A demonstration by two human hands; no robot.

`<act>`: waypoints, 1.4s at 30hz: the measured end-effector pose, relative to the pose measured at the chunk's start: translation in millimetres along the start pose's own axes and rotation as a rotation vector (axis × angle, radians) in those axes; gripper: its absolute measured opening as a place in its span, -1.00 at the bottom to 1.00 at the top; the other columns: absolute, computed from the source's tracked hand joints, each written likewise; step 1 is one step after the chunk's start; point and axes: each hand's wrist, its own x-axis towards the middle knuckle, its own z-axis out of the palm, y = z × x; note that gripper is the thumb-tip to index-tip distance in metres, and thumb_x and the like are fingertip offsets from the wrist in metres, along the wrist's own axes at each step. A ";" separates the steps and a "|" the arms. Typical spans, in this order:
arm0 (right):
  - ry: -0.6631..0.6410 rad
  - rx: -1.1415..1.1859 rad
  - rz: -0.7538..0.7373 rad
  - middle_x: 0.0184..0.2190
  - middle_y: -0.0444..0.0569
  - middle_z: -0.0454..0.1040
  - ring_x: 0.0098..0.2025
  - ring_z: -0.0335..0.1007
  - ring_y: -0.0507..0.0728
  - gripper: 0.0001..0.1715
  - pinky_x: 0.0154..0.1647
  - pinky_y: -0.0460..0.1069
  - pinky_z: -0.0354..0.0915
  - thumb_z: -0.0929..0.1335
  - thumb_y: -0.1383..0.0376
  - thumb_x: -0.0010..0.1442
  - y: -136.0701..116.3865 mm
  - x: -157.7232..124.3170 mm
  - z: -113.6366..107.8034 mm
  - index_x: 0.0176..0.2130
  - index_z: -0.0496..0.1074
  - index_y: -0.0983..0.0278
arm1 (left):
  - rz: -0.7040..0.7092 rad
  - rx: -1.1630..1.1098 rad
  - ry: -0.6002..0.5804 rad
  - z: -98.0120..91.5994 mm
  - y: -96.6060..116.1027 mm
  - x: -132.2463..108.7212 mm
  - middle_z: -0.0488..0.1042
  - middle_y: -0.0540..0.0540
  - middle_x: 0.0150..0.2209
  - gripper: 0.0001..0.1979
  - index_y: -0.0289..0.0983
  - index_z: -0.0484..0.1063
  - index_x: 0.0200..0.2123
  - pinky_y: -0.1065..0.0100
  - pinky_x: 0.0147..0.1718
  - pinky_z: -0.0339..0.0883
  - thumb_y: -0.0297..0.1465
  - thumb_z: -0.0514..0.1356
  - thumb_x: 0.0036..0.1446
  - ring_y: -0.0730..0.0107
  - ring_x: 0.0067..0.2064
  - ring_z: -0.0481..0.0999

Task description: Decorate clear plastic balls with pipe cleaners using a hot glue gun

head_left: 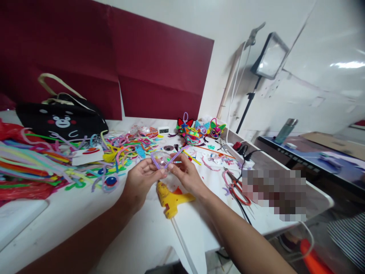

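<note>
Bending around a clear plastic ball (pixel 161 157) at frame centre, the purple pipe cleaner (pixel 176 154) was pinched by the closed fingertips of the left hand (pixel 141 182) and right hand (pixel 186 175). A yellow glue gun (pixel 171 198) lay just below, red-handled scissors (pixel 238 189) to the right.

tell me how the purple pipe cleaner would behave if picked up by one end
The purple pipe cleaner likely holds its shape yet bends easily: it shows a sharp V between the left hand and right hand. Probably light, being thin and fuzzy. Unlikely to roll, given that kink.
</note>
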 end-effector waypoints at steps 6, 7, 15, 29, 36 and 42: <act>0.046 -0.180 -0.003 -0.11 0.00 0.50 -0.13 0.47 0.13 -0.68 -0.14 0.03 0.38 0.36 0.12 0.20 -2.9 1.9 -7.2 -0.09 0.39 0.23 | 0.017 -0.042 0.020 -1.3 2.1 2.6 0.60 -0.06 -0.35 -0.61 -0.31 0.54 -0.26 0.37 -0.28 0.48 -0.40 0.50 -0.23 0.37 -0.31 0.57; 0.047 -0.247 -0.013 -0.09 0.02 0.51 -0.11 0.48 0.14 -0.71 -0.12 0.03 0.38 0.36 0.15 0.22 -5.2 1.5 -9.1 -0.09 0.40 0.23 | 0.018 -0.054 0.029 -1.5 2.6 3.4 0.60 -0.06 -0.35 -0.61 -0.31 0.54 -0.27 0.37 -0.28 0.48 -0.40 0.50 -0.24 0.37 -0.31 0.57; -0.491 -1.147 0.055 -0.06 0.15 0.56 -0.06 0.52 0.29 -0.67 -0.07 0.11 0.34 0.34 0.36 0.24 -67.2 -19.5 -20.8 0.01 0.48 0.32 | 0.025 -0.098 0.108 -5.2 6.4 12.5 0.57 0.00 -0.44 -0.64 -0.32 0.49 -0.37 0.43 -0.35 0.46 -0.41 0.50 -0.28 0.44 -0.39 0.55; -0.741 -1.341 0.059 -0.04 0.25 0.49 -0.03 0.43 0.34 -0.50 -0.01 0.17 0.34 0.32 0.46 0.11 -47.8 -58.2 -19.0 0.07 0.37 0.42 | 0.049 -0.137 0.129 -10.2 10.2 16.3 0.56 -0.01 -0.44 -0.65 -0.32 0.48 -0.38 0.40 -0.30 0.47 -0.42 0.51 -0.26 0.42 -0.37 0.56; -0.552 -1.196 -0.016 -0.10 0.17 0.50 -0.07 0.41 0.29 -0.43 -0.03 0.13 0.28 0.32 0.43 0.02 -23.5 -61.1 -27.8 0.06 0.29 0.36 | 0.051 -0.153 0.132 -13.3 11.1 19.2 0.56 0.00 -0.42 -0.62 -0.34 0.48 -0.35 0.45 -0.32 0.46 -0.40 0.51 -0.26 0.47 -0.37 0.54; -0.391 -0.780 0.027 -0.18 -0.01 0.51 -0.27 0.38 0.14 -0.52 -0.23 0.00 0.22 0.29 0.42 0.10 -43.2 -51.3 -49.2 0.04 0.30 0.24 | 0.028 -0.184 0.170 -14.5 11.6 21.7 0.53 0.03 -0.46 -0.64 -0.32 0.43 -0.40 0.44 -0.31 0.47 -0.43 0.51 -0.27 0.47 -0.38 0.55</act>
